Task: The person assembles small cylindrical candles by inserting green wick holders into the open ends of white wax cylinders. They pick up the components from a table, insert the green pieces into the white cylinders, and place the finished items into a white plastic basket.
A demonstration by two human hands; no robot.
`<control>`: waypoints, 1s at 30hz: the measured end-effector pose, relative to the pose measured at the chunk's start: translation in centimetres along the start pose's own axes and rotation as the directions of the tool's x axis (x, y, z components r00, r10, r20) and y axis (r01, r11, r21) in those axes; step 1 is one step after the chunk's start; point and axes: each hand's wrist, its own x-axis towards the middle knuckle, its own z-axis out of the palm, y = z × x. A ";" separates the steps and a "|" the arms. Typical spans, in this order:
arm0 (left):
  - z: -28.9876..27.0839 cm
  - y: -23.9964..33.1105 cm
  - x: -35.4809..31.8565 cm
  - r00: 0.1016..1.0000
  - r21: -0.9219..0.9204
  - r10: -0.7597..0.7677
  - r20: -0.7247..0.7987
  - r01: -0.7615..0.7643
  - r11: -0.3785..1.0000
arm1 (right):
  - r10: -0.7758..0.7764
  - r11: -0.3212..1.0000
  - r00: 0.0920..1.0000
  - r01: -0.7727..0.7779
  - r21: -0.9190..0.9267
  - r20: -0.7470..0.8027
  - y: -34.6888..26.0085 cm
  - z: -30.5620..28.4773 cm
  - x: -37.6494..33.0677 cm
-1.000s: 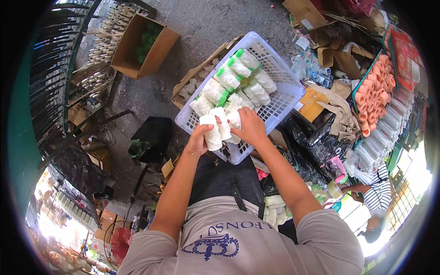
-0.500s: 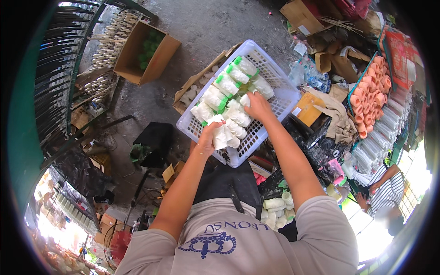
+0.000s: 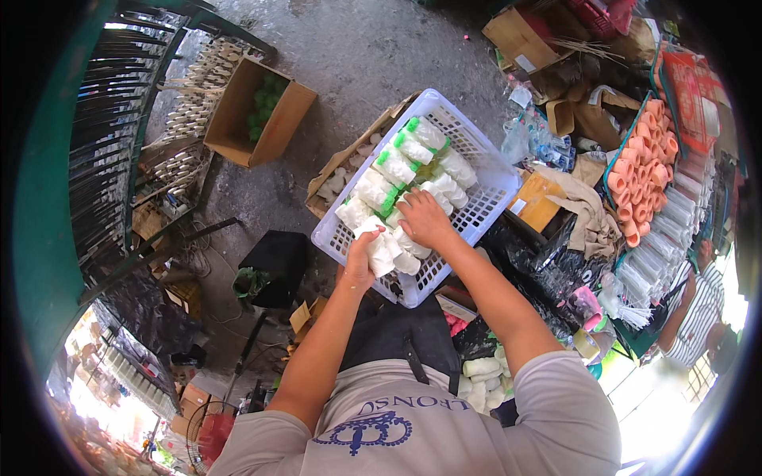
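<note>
Before you sits the basket (image 3: 486,208), with wrapped bundles (image 3: 394,168) in rows inside it. Your left hand (image 3: 359,262) is at its near rim, your right hand (image 3: 425,220) inside. An open cardboard box (image 3: 282,127) lies to its left on the floor.

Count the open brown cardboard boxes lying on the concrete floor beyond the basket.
2, possibly more hidden in the clutter. One cardboard box with green items lies upper left by the metal rack. A second box with white pieces sits partly under the white basket.
</note>
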 end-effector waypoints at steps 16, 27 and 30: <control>-0.4 0.7 -0.6 0.994 -0.076 0.096 0.045 -0.093 0.993 | -0.030 0.997 0.927 -0.001 0.082 0.374 2.0 -1.8 2.1; -0.7 5.0 -2.2 0.973 -0.092 0.205 0.109 -0.196 0.976 | -0.051 0.999 0.875 0.038 0.037 0.481 1.9 -0.5 2.3; -1.0 5.0 -2.7 0.977 -0.103 0.189 0.099 -0.178 0.979 | 0.008 1.000 0.790 0.004 -0.018 0.613 0.5 -3.2 4.0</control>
